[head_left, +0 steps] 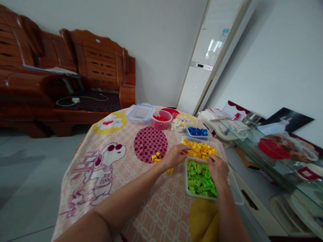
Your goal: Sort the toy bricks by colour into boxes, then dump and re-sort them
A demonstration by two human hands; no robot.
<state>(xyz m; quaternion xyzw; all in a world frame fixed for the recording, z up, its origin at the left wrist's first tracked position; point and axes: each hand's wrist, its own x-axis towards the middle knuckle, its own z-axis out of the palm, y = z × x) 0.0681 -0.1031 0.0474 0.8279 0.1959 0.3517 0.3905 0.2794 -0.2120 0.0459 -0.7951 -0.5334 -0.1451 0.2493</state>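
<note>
My left hand (176,156) reaches over the left edge of a clear tub of yellow toy bricks (200,150). Its thumb and fingers are curled together at the tips, and what they hold, if anything, is too small to make out. At the tub's right front corner, my right hand (219,170) is closed in a pinch, its fingertips partly hidden. Beneath my right hand stands a tub of green toy bricks (200,179), partly covered by that hand and wrist. A few loose yellow bricks (156,156) lie on the tablecloth, some behind my left forearm.
Behind are a tub of blue bricks (197,131), a pile of white bricks (178,125), a round tub of red bricks (161,120) and a blue-rimmed lid (140,113). A glass-topped cabinet (254,144) borders the right side; a wooden sofa (98,64) stands back left.
</note>
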